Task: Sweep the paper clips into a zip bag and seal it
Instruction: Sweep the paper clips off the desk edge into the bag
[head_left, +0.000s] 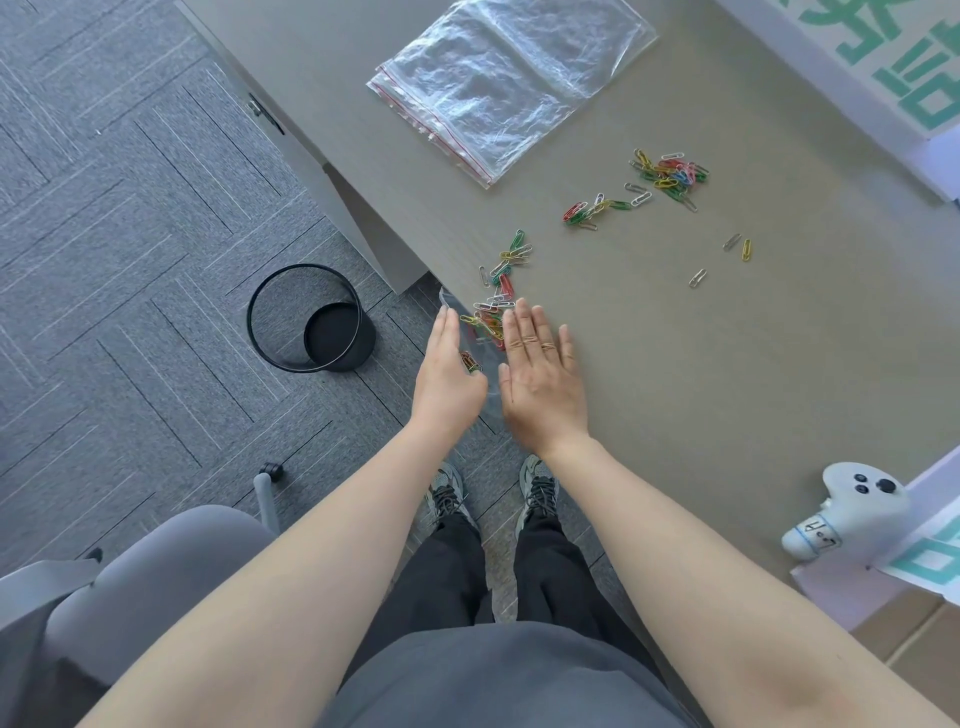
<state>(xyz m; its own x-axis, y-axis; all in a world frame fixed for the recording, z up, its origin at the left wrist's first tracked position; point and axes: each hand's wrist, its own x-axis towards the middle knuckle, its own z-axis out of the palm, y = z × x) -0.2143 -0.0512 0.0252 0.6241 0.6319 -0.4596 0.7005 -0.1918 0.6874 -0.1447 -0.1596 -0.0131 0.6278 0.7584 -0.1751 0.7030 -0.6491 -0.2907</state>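
Paper clips (587, 228) lie scattered on the surface (727, 364). Right hand (543, 374) lies flat, fingers straight, beside them; left hand (449, 379) holds a zip bag (480, 358) at the edge.

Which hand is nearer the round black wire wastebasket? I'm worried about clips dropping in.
Left. The left hand is off the desk edge beside the wastebasket; the right hand lies farther, over the desk.

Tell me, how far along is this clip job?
Early. A few clips already sit in the clear bag the left hand holds at the desk edge. The flat right hand is sweeping a cluster in. Three more groups remain, then sealing.
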